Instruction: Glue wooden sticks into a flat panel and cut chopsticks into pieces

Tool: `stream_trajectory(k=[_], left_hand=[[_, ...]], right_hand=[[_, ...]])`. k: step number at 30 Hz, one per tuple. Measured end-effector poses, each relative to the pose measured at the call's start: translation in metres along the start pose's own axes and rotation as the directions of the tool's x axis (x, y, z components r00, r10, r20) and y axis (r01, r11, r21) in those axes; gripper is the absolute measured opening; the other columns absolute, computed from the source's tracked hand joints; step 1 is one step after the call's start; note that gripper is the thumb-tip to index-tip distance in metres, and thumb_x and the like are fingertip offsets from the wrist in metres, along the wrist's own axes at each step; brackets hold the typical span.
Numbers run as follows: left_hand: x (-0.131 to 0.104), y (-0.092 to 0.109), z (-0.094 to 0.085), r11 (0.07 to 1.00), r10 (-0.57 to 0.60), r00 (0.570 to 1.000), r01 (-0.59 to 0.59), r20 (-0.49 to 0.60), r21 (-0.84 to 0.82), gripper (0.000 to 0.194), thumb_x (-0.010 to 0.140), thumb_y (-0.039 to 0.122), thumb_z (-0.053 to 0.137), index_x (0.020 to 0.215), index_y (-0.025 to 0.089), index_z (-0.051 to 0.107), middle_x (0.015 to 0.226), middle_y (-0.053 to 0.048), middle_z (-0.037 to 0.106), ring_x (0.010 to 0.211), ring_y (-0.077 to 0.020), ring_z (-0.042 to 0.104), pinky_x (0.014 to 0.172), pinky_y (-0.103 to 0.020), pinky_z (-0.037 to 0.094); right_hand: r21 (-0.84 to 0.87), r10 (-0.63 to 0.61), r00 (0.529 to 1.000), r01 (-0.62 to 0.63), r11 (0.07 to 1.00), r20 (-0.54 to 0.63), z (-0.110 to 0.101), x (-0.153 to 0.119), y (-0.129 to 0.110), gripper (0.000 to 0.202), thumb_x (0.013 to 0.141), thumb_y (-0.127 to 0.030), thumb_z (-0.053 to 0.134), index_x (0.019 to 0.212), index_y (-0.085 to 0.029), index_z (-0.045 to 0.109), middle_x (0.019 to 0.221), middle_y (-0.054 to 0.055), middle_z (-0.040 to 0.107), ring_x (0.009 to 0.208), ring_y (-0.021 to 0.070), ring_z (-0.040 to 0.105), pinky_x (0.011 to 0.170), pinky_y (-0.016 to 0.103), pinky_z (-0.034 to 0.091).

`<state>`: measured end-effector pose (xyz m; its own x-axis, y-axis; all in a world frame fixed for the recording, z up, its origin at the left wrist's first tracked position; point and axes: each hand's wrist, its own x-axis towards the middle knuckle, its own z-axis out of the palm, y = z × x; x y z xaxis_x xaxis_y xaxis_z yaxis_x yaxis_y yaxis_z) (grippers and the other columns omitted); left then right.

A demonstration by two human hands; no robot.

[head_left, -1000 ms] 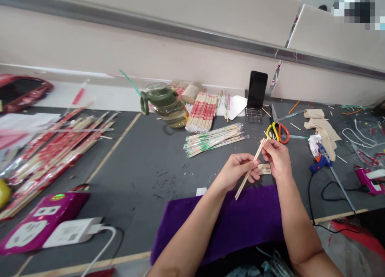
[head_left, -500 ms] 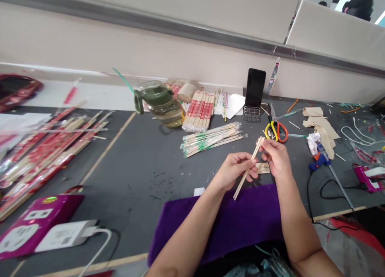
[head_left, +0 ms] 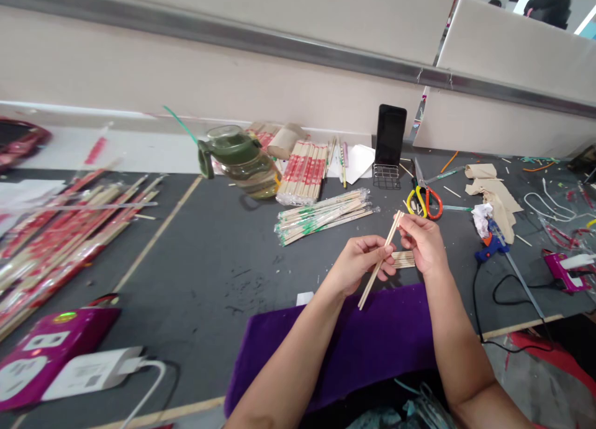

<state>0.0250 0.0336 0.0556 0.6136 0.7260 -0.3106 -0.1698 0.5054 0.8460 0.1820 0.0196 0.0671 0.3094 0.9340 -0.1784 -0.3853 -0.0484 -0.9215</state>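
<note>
A pair of pale wooden chopsticks (head_left: 371, 285) slants between my hands, above the front of the table. My left hand (head_left: 365, 261) pinches the pair around its middle. At the upper ends, the thumb and fingertips of my right hand (head_left: 423, 239) close on the sticks. Just behind and below them, a flat row of short wooden sticks (head_left: 404, 259) lies on the table, partly hidden by my fingers. Under my forearms spreads a purple cloth (head_left: 372, 345).
Plastic-wrapped chopsticks (head_left: 323, 216) lie beyond my hands. Scissors (head_left: 423, 193) and a blue glue gun (head_left: 491, 246) rest to the right. A phone (head_left: 390, 134) stands at the back, near a green-lidded jug (head_left: 242, 162). Purple power strips (head_left: 69, 329) sit at both sides.
The whole view has shifted slightly, so everything appears a little further left. Both hands keep the same hold on the chopsticks.
</note>
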Motion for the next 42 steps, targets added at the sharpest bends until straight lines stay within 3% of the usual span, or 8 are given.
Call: stream_trajectory(k=[26, 31, 38, 42], left_hand=[[-0.003, 0.000, 0.002, 1.000, -0.006, 1.000, 0.006, 0.007, 0.011, 0.050, 0.062, 0.051, 0.092, 0.082, 0.012, 0.069, 0.066, -0.003, 0.071, 0.054, -0.0141, 0.070, 0.044, -0.018, 0.053], [-0.004, 0.003, 0.001, 0.998, 0.006, 1.000, -0.005, -0.022, 0.069, 0.047, 0.061, 0.051, 0.091, 0.078, 0.013, 0.070, 0.064, -0.003, 0.070, 0.054, -0.0143, 0.069, 0.042, -0.017, 0.050], [-0.008, 0.009, -0.004, 0.991, 0.026, 0.998, -0.019, -0.050, 0.135, 0.044, 0.063, 0.050, 0.089, 0.079, 0.013, 0.072, 0.063, -0.002, 0.069, 0.052, -0.0127, 0.065, 0.042, -0.018, 0.047], [-0.007, 0.007, -0.008, 0.970, 0.088, 0.994, -0.070, -0.065, 0.232, 0.039, 0.069, 0.050, 0.084, 0.075, 0.013, 0.071, 0.062, -0.003, 0.068, 0.051, -0.0116, 0.063, 0.045, -0.019, 0.046]], right_hand=[[-0.046, -0.052, 0.998, 0.050, 0.998, -0.046, 0.004, 0.001, 0.004, 0.028, 0.061, -0.040, 0.085, 0.070, -0.018, 0.072, 0.059, -0.003, 0.061, 0.049, 0.0066, 0.045, 0.041, 0.020, 0.033], [-0.042, -0.079, 0.995, 0.077, 0.996, -0.064, 0.009, -0.001, 0.004, 0.028, 0.060, -0.041, 0.085, 0.069, -0.018, 0.070, 0.057, -0.004, 0.059, 0.046, 0.0056, 0.043, 0.041, 0.020, 0.032], [-0.044, -0.114, 0.993, 0.114, 0.992, 0.004, 0.009, -0.002, 0.006, 0.024, 0.065, -0.039, 0.083, 0.073, -0.019, 0.072, 0.061, -0.004, 0.061, 0.047, 0.0060, 0.044, 0.043, 0.021, 0.033], [-0.076, -0.167, 0.986, 0.167, 0.983, -0.003, 0.010, -0.001, 0.011, 0.023, 0.067, -0.040, 0.080, 0.073, -0.020, 0.070, 0.065, -0.003, 0.061, 0.048, 0.0064, 0.043, 0.045, 0.023, 0.033]])
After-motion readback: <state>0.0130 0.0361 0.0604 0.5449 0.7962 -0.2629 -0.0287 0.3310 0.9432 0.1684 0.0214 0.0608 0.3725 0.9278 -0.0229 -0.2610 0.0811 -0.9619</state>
